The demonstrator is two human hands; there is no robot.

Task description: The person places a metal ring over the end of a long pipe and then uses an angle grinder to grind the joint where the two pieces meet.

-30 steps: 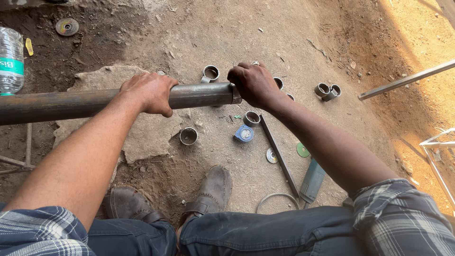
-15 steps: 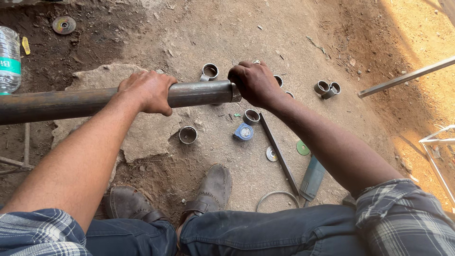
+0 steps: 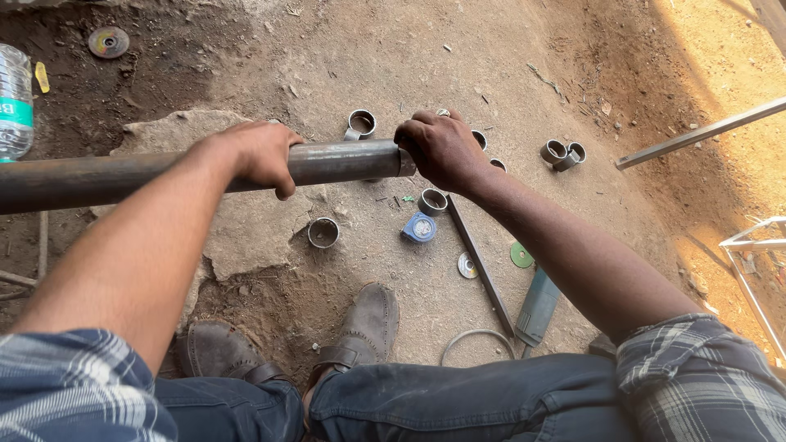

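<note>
A long dark steel pipe (image 3: 164, 170) is held level above the dirt ground (image 3: 458, 57), running in from the left edge. The left hand (image 3: 260, 154) is wrapped over the pipe near its middle, fingers curled under. The right hand (image 3: 442, 149) is closed around the pipe's open end. Below the pipe, short cut pipe rings (image 3: 323, 232) lie scattered on the ground beside a flat stone (image 3: 246, 237). A small blue tape measure (image 3: 419, 228) and a flat metal bar (image 3: 481, 266) are seen near the right forearm.
</note>
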